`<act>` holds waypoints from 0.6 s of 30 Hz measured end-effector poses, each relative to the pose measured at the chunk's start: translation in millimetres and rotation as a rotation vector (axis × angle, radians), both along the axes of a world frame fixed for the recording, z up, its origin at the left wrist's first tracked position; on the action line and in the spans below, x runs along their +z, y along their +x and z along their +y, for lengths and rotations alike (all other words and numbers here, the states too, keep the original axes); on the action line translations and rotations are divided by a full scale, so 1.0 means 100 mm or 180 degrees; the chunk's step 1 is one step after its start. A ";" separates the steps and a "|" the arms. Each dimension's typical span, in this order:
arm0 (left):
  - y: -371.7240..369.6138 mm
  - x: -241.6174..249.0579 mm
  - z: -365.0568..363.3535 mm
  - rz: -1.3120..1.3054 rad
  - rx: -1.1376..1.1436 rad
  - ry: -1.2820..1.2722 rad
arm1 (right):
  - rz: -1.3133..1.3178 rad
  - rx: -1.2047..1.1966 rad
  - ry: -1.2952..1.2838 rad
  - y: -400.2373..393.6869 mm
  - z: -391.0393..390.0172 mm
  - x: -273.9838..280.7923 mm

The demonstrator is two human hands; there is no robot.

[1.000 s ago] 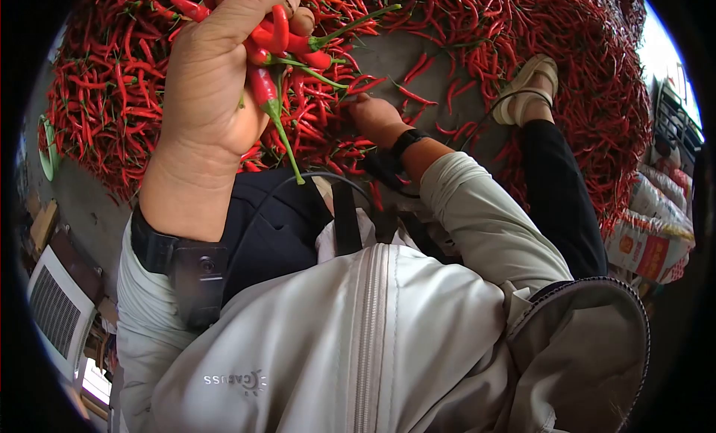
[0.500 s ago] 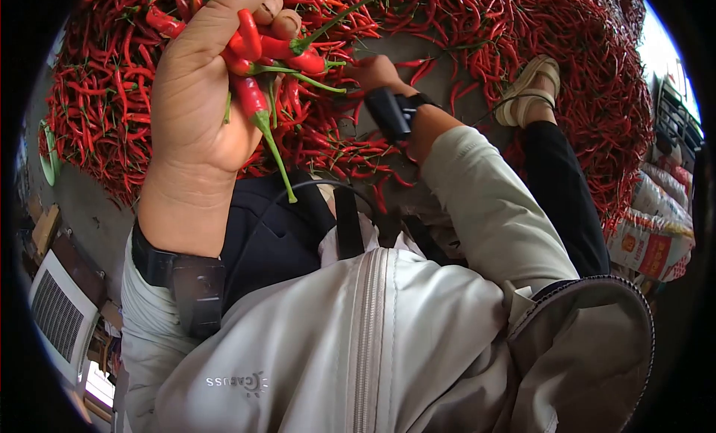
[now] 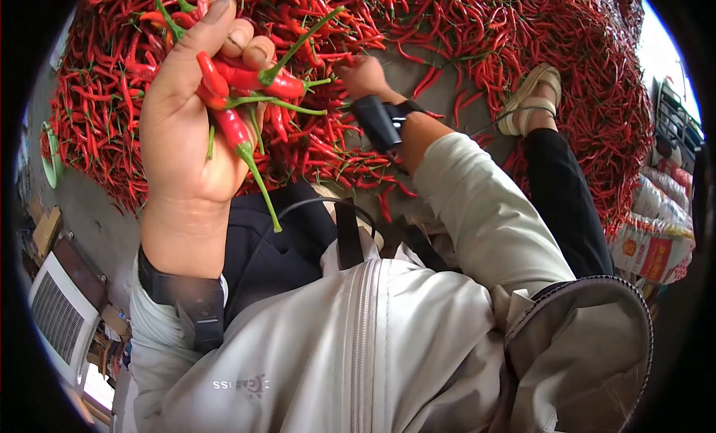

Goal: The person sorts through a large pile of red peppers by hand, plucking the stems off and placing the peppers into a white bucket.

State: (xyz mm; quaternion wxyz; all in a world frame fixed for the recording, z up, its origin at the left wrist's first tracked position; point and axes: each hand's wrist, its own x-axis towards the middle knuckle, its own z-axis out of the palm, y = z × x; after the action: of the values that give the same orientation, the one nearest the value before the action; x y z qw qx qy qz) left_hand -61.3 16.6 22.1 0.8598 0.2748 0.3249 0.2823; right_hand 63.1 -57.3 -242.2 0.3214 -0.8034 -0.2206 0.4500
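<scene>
My left hand is raised palm up at the upper left, its fingers curled round several red chili peppers whose green stems stick out to the right and downward. Lower and farther right, my right hand is at the edge of the chili heap, back of the hand up. Its fingers are bent together and mostly hidden; what they hold cannot be made out. A black device is strapped to each wrist.
A large chili heap covers the floor at the right, beside my sandalled foot. Printed sacks lie at the far right. A white slatted panel stands at the lower left, and a green object lies at the left edge.
My left hand has shifted left and slightly down with its chilies. My right hand has moved slightly left in the view, its fingers drawn closer together.
</scene>
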 end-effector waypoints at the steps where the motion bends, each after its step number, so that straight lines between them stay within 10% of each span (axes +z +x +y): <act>1: -0.01 -0.02 0.00 0.0012 0.0065 0.0055 | -0.0621 0.0439 -0.0466 -0.04 0.07 0.15; 13: -0.07 -0.04 0.05 -0.0124 0.0295 -0.0196 | -0.0426 0.0620 -0.0793 0.12 0.04 -0.02; 16: -0.14 -0.06 0.10 -0.0218 0.0116 -0.0096 | 0.1959 -0.1032 0.0694 0.19 -0.26 -0.25; 18: -0.14 -0.06 0.11 -0.0227 0.0075 -0.0098 | 0.1403 -0.0668 0.1208 0.20 -0.41 -0.19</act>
State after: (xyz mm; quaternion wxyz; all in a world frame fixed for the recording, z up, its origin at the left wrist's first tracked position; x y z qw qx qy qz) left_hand -75.7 27.4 16.1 0.8715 0.2475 0.3016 0.2971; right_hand 82.6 -98.0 -261.2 0.5506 -0.6305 -0.1415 0.5285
